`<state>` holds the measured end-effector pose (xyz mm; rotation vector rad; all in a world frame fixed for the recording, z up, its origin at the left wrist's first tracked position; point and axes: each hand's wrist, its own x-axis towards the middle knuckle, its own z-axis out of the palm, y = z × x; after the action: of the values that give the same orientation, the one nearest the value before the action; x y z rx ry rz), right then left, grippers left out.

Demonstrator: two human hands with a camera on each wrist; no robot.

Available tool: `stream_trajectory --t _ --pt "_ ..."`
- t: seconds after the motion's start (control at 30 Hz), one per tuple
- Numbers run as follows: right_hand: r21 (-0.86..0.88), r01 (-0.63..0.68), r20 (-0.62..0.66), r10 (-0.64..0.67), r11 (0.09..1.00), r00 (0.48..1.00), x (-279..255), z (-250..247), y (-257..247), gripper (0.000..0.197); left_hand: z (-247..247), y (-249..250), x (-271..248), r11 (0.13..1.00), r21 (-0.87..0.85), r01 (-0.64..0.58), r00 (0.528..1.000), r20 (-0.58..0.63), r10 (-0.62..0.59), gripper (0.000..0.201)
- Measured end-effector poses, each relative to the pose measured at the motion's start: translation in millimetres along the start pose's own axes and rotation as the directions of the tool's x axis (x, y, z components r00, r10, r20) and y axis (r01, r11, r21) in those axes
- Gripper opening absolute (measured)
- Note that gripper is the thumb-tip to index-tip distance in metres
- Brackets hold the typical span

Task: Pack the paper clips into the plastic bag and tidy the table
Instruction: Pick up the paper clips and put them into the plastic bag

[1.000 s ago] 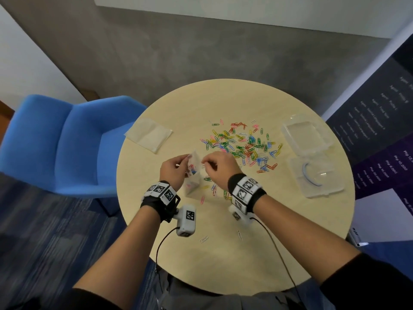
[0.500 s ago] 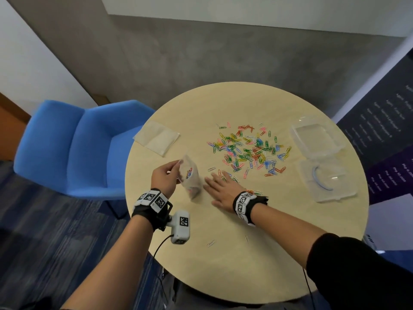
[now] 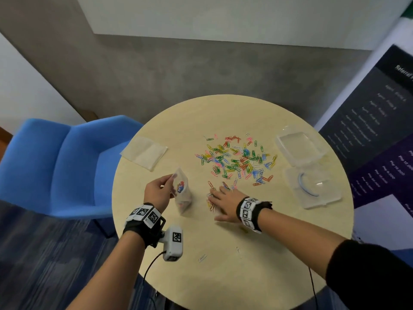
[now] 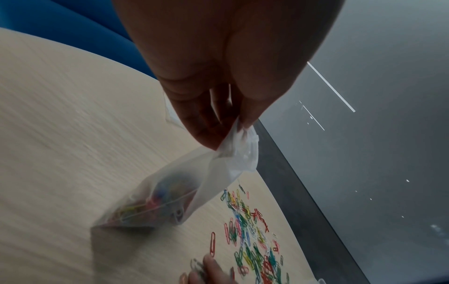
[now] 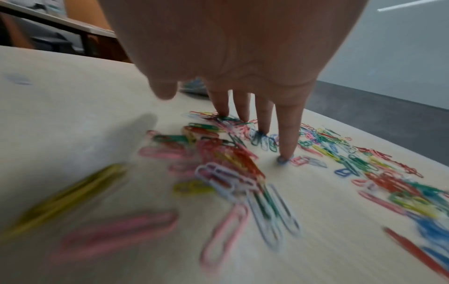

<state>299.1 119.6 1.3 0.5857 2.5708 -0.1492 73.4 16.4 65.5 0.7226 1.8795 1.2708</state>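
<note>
Plastic bag (image 3: 182,193), part-filled with clips, is pinched at its rim by left hand (image 3: 156,193), its base on table (image 3: 234,276). Loose paper clips (image 3: 237,161) are pressed under straight fingers (image 5: 287,134) of right hand (image 3: 225,201); nearest ones blurred.

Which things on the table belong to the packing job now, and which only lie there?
Job: plastic bag in left hand; paper clips; right hand on them.
Lying about: spare bags; open clear box.
</note>
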Motion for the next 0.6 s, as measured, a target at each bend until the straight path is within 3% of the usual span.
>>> stream_trajectory --t 0.13,0.33,0.43,0.47,0.5,0.57,0.6 --pt "-0.01 0.019 -0.027 -0.019 1.0 0.999 -23 10 3 0.064 7 3 1 1.0 0.004 0.006 1.0 0.017 -0.006 0.019" --pt "0.035 -0.055 -0.098 0.058 0.998 0.994 -27 13 -2 0.031 22 2 -3 0.999 0.052 -0.007 0.999 0.04 0.005 0.015" --pt "0.303 -0.174 -0.14 0.224 0.937 0.964 -29 2 7 0.029 28 2 -7 0.998 0.07 -0.004 0.998 0.058 0.0 0.016" --pt "0.473 -0.229 -0.155 0.337 0.851 0.929 -31 0 12 0.028 29 3 -8 0.997 0.078 -0.006 0.998 0.062 0.001 0.016" --pt "0.653 -0.269 -0.145 0.466 0.708 0.873 -33 1 18 0.025 30 3 -9 0.996 0.087 -0.008 0.998 0.063 0.002 0.017" --pt "0.916 -0.236 -0.042 0.663 0.324 0.748 -37 6 26 0.015 30 5 -11 0.994 0.108 -0.015 0.998 0.061 0.008 0.017" --pt "0.983 -0.155 0.045 0.693 0.097 0.72 -41 7 29 0.014 31 6 -11 0.993 0.117 -0.018 0.998 0.062 0.01 0.017"
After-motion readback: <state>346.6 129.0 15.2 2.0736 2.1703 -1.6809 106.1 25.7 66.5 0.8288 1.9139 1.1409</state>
